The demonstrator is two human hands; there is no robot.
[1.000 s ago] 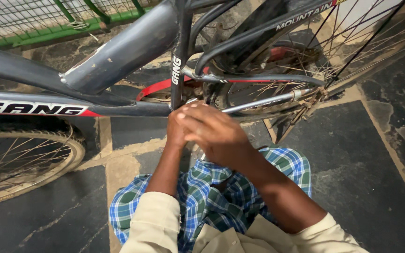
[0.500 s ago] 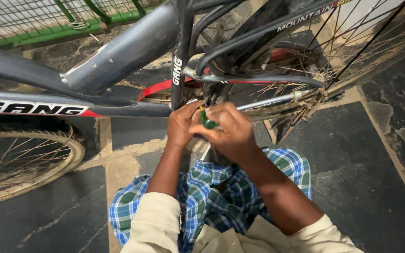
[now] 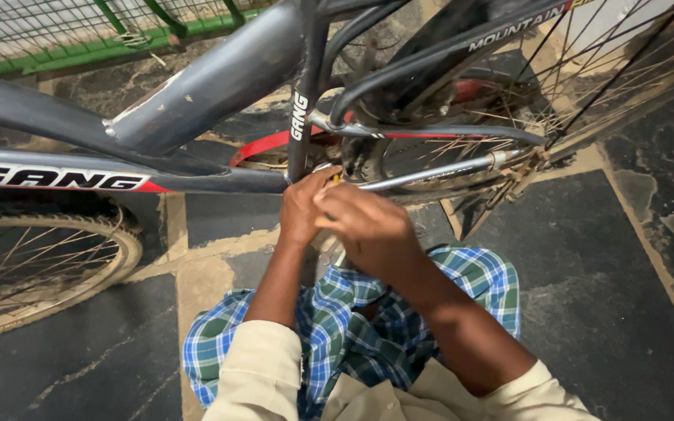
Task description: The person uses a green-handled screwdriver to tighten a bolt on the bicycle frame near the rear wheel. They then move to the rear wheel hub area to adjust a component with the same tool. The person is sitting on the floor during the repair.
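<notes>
Grey bicycle frame (image 3: 196, 86) fills the far side over a dark tiled floor (image 3: 602, 257); rear wheel (image 3: 555, 93) far right, another wheel (image 3: 33, 257) near left. Both hands together at the frame's bottom junction: left hand (image 3: 302, 209) pressed against the seat tube (image 3: 299, 117), right hand (image 3: 368, 230) closed over a small, mostly hidden yellowish tool (image 3: 335, 178). Best kept steady, short moves. Tight by chain stay (image 3: 431, 173) and spokes; open floor right.

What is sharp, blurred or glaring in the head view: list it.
Head view: even, soft light, no hard shadows; the left hand and right hand are sharp, as is the frame; mild glare on the silver stay; the spokes at top right smear slightly; straight lines bow toward the edges, a wide-lens effect.
</notes>
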